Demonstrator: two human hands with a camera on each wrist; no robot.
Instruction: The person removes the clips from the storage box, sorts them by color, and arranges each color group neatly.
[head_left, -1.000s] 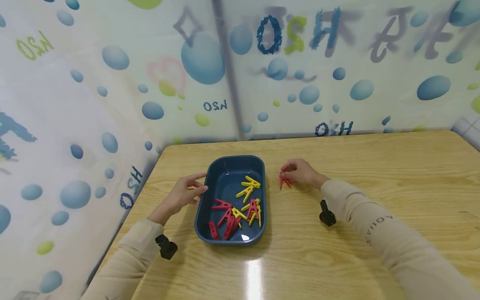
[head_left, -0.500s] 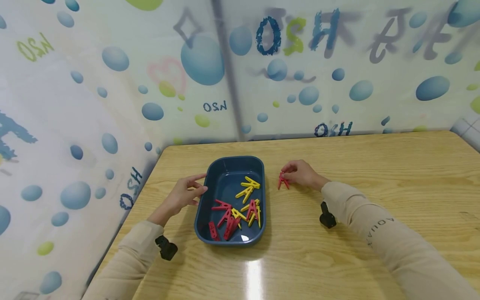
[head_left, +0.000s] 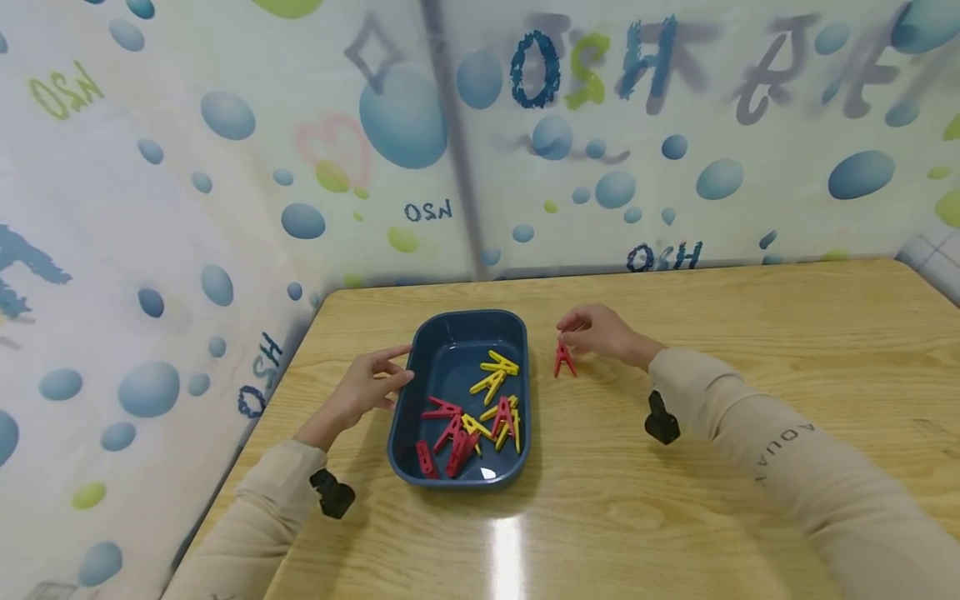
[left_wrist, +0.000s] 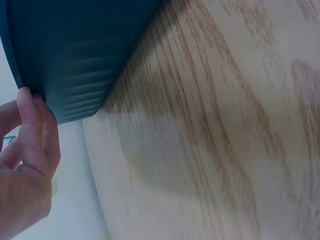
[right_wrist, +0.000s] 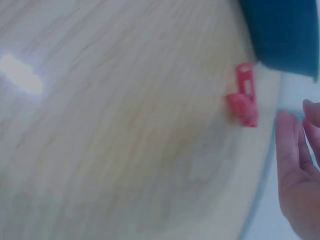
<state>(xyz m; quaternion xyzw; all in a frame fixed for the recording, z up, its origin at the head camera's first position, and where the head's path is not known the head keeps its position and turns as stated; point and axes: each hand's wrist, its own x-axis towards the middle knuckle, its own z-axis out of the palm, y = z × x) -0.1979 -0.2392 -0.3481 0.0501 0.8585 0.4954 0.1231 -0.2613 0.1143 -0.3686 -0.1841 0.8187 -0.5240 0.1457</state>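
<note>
Red plastic, the clothespin (head_left: 564,359) is standing on its splayed legs at frame centre, just right of the blue tray (head_left: 411,392), with the right hand (head_left: 600,332) pinching its top. The sorting step looks underway; next calls for lifting it clear. The left hand (head_left: 363,390) is resting relaxed fingers against the tray's smooth rounded wall on the glossy wood-grain table (head_left: 750,317).

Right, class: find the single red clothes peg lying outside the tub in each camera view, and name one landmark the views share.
Head view: the red peg stands on the wooden table, right of the blue tub, just under the right hand.
Left wrist view: not in it.
Right wrist view: the peg lies upper right, below the tub's corner.
Shared landmark: the blue tub.
</note>
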